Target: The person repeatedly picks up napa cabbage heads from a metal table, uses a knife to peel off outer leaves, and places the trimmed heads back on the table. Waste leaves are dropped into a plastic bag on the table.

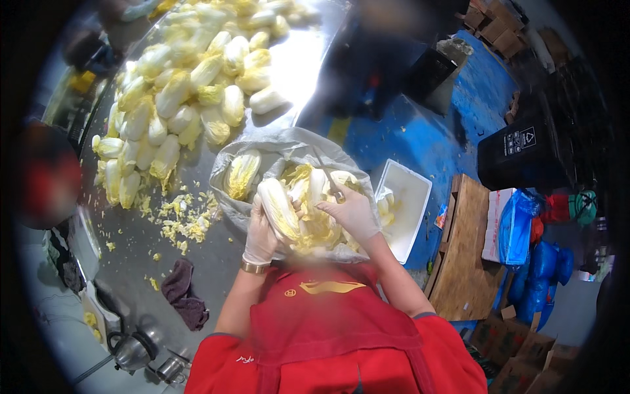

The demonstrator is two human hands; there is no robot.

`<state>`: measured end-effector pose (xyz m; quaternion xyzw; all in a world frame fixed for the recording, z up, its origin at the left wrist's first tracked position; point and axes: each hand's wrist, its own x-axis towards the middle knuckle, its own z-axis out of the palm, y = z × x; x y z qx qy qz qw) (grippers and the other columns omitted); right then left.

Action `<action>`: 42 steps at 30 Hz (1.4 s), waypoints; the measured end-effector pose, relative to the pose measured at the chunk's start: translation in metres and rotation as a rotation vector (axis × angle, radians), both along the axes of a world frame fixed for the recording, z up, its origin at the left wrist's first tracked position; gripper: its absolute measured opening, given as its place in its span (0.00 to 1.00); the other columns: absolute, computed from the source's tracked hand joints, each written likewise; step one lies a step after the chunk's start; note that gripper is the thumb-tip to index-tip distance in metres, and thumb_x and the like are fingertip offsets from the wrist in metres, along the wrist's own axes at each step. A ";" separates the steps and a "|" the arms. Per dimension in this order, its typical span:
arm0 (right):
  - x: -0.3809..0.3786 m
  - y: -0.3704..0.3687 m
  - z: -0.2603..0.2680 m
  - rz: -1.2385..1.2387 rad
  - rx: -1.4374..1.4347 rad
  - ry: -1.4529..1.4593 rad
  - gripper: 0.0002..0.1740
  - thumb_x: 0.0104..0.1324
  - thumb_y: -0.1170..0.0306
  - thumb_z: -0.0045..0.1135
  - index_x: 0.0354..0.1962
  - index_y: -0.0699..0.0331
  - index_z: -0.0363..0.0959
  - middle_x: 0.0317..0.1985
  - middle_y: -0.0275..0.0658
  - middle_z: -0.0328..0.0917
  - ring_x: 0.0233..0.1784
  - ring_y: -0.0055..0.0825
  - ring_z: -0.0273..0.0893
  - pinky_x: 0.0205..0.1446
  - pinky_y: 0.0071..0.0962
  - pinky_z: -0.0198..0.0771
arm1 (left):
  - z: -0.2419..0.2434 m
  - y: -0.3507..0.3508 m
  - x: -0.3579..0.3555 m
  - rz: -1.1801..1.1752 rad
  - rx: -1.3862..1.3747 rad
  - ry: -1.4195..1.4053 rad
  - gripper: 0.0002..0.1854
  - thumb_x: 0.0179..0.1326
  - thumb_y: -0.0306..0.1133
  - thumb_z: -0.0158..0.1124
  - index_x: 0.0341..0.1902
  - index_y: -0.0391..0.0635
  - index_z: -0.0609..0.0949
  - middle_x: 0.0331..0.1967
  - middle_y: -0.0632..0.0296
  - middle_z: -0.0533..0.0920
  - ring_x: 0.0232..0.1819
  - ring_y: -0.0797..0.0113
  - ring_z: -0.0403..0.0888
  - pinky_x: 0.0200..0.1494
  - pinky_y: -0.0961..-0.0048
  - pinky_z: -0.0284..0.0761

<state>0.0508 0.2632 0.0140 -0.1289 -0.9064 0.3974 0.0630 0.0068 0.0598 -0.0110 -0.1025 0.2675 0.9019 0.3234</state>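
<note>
A napa cabbage is gripped in my gloved left hand, above an open woven sack. My right hand, also gloved, holds a knife by its handle, the blade slanting away from me and to the left. The sack lies open right in front of my apron. Inside it are several whole cabbages and loose yellow leaves; one cabbage rests at its left side. How deep the sack's contents go is hidden.
On the metal table lie a large heap of napa cabbages, leaf scraps and a dark cloth. At right, a white foam box holds some leaves, near a wooden pallet and a black bin. A kettle stands lower left.
</note>
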 end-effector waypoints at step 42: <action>0.029 -0.036 0.018 0.048 -0.679 -0.308 0.21 0.51 0.63 0.68 0.38 0.69 0.77 0.27 0.35 0.79 0.27 0.17 0.74 0.32 0.23 0.70 | 0.014 0.021 0.036 -0.040 -0.710 0.623 0.29 0.69 0.56 0.51 0.55 0.39 0.75 0.43 0.65 0.78 0.44 0.78 0.72 0.47 0.78 0.71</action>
